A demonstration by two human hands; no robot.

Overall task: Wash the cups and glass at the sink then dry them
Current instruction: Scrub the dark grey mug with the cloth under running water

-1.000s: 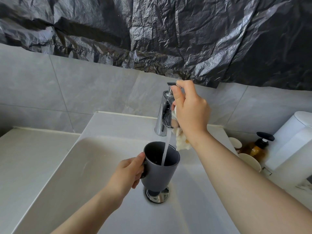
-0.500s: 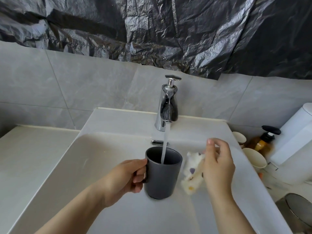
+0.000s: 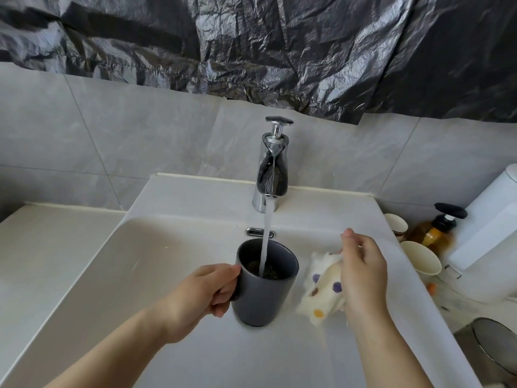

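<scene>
Dark grey and matte, the mug (image 3: 264,292) stands upright in the head view over the middle of the white sink (image 3: 156,247), directly under the chrome tap (image 3: 272,169). A stream of water (image 3: 265,239) falls straight into its mouth. The left hand (image 3: 195,298) grips the mug from its left side, fingers curled at the handle and thumb lying near the rim. Just right of the mug, the right hand (image 3: 363,275) holds a cream cloth (image 3: 319,289) with coloured dots, fingers curled over its upper edge; whether the cloth touches the mug I cannot tell. On the counter right of the sink stands a cream cup (image 3: 421,260), a second cup (image 3: 396,225) behind it, both near an amber pump bottle (image 3: 439,232) with a black top. Crumpled black plastic sheeting (image 3: 279,51) covers the wall above the grey tiles (image 3: 126,141)
</scene>
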